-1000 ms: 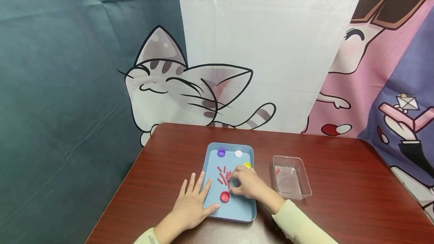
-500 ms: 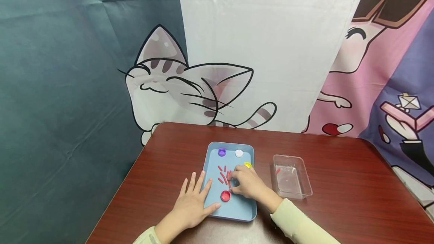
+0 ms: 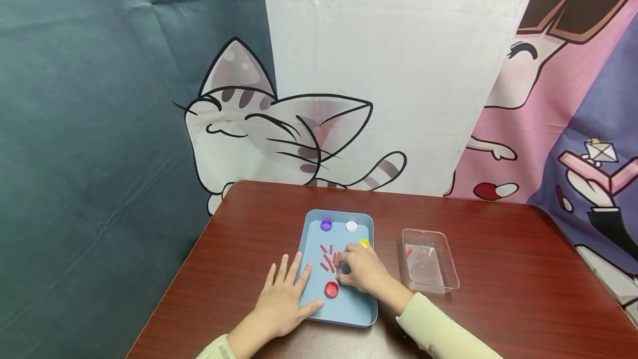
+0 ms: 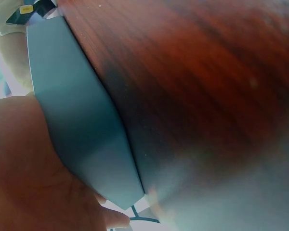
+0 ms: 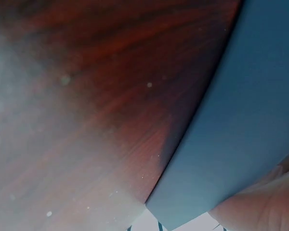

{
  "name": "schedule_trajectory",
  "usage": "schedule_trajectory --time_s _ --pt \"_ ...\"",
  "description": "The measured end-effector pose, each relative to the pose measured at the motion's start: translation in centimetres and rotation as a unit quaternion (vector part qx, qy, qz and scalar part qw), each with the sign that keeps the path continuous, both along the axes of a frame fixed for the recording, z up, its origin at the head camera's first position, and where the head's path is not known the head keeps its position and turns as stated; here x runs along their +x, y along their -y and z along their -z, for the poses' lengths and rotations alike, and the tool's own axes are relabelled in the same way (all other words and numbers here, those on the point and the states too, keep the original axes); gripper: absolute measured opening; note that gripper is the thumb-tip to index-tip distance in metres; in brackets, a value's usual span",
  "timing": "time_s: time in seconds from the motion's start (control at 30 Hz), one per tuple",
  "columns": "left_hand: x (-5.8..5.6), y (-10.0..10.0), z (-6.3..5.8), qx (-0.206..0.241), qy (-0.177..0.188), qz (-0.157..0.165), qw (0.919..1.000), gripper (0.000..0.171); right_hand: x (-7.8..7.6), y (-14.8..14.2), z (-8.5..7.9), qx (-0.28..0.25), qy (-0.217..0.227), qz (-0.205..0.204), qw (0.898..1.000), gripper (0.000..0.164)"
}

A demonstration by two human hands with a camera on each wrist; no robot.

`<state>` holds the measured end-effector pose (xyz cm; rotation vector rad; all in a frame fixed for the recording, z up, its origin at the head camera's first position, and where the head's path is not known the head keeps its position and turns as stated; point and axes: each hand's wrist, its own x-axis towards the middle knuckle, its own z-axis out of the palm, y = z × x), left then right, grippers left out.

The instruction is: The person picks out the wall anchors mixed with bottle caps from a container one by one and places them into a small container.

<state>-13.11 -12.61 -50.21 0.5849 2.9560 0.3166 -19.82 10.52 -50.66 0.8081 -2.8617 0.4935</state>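
My left hand (image 3: pixel 281 298) lies with fingers spread over the left edge of a light blue tray (image 3: pixel 349 312) in the head view. My right hand (image 3: pixel 366 270) reaches in over the tray's right side, fingers bent. Its thumb and index fingertip pinch a short red stick (image 3: pixel 337 270) at its two ends. Several other red sticks (image 3: pixel 328 263) lie loosely in the tray's middle, a few partly hidden by the fingers. A round red cap (image 3: pixel 331 289) sits just below the right thumb. Both wrist views show mainly the tray's outer wall (image 4: pixel 82 110) beside each hand.
Purple (image 3: pixel 326 225) and white (image 3: pixel 351 226) caps lie at the tray's far end. A yellow cap (image 3: pixel 364 243) is partly covered by the right hand. To the right, a clear plastic box (image 3: pixel 431 287) holds one red piece (image 3: pixel 409 252) on the brown table (image 3: pixel 503 270).
The right thumb has shifted very slightly toward the index finger by the red stick. The left hand, the tray and the caps stay where they were.
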Motion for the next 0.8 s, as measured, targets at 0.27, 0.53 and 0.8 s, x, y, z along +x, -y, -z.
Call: schedule_trajectory --time_s 0.27,0.53,0.8 --pt "0.0 0.1 -0.2 0.005 -0.004 0.001 1.0 0.085 0.3 -0.3 -0.8 -0.007 0.003 -0.017 1.0 0.017" --pt "0.0 -0.1 -0.2 -0.001 0.003 0.004 1.0 0.086 1.0 -0.9 -0.8 0.018 0.012 -0.032 0.999 0.021" --pt "-0.1 0.0 -0.2 -0.006 -0.003 0.001 1.0 0.086 1.1 -0.8 -0.7 0.022 0.008 -0.021 1.0 0.032"
